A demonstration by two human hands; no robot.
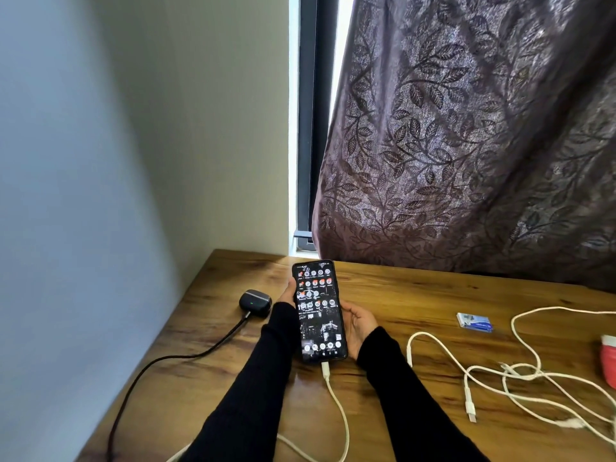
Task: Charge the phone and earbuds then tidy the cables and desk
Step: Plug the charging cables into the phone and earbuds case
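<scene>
A black phone (318, 308) with its screen lit is held above the wooden desk (416, 295), screen up. My left hand (288, 291) grips its left edge and my right hand (358, 325) cups its right edge. A white cable (340, 411) is plugged into the phone's bottom end and loops down towards the desk's front edge. A dark earbuds case (256, 302) lies to the left near the wall, with a small green light on and a black cable (186, 356) plugged into it.
Loose white cables (520, 378) lie tangled on the right of the desk, one plug (470, 406) free. A small blue and white packet (475, 322) lies behind them. A red object (609, 361) sits at the right edge. A patterned curtain (466, 145) hangs behind the desk.
</scene>
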